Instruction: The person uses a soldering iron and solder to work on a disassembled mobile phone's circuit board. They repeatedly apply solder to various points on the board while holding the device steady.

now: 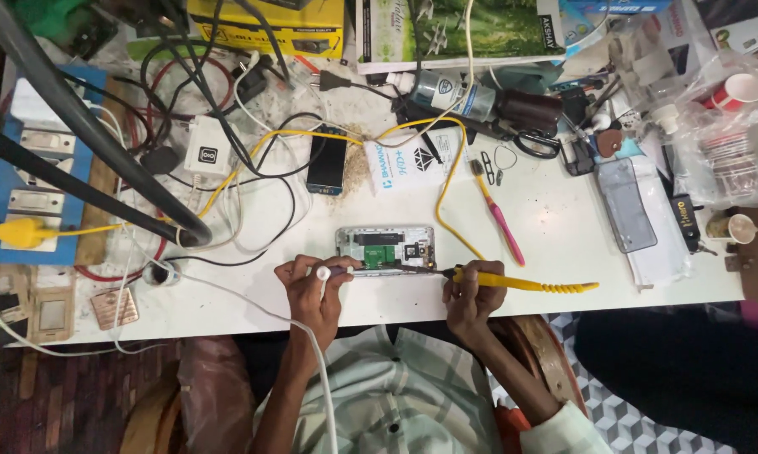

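A long white worktop runs across the view, evenly lit and crowded with cables and small clutter along its far edge. At its left end sits a blue board of wall switches. Two dark metal bars slant over that side. Below the worktop, the floor shows grey cube-pattern tiles on the right and reddish patterned covering on the left.

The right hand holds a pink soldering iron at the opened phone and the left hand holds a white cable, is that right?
Not quite. In the head view the soldering iron in the right hand is yellow, not pink. It is at the opened phone, and the left hand holds the white cable.
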